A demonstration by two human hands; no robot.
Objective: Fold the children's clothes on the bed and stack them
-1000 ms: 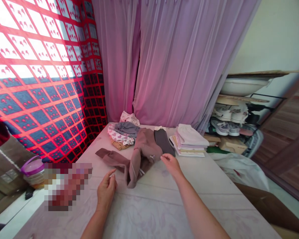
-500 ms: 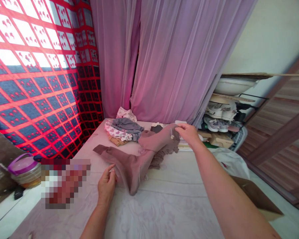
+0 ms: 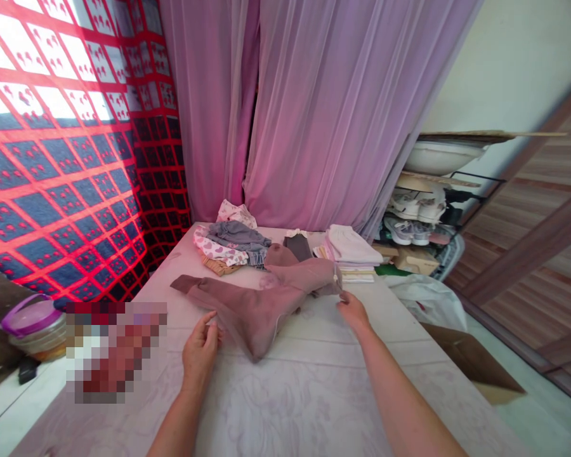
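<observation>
A brownish-mauve child's garment (image 3: pixel 259 311), with what looks like a sleeve stretching left, lies loosely spread on the pale patterned bed surface (image 3: pixel 290 406). At its near left edge, my left hand (image 3: pixel 200 343) pinches the fabric between thumb and fingers. My right hand (image 3: pixel 354 311) is closed at the garment's right end, low over the bed, where a small pale trim shows. Behind the garment, a loose heap of children's clothes (image 3: pixel 233 244) sits to the left. A dark grey folded piece (image 3: pixel 296 246) is partly covered by the garment.
Folded light clothes (image 3: pixel 352 247) are stacked at the back right. Purple curtains (image 3: pixel 314 114) hang along the far edge. Shelves with shoes (image 3: pixel 406 230) and an open cardboard box (image 3: pixel 471 362) stand to the right. A purple-lidded tub (image 3: pixel 33 324) is at the left.
My right hand has come down from above the folded stack, lowering the garment's right end flatter onto the bed. The stack is now uncovered. My left hand keeps its place on the fabric.
</observation>
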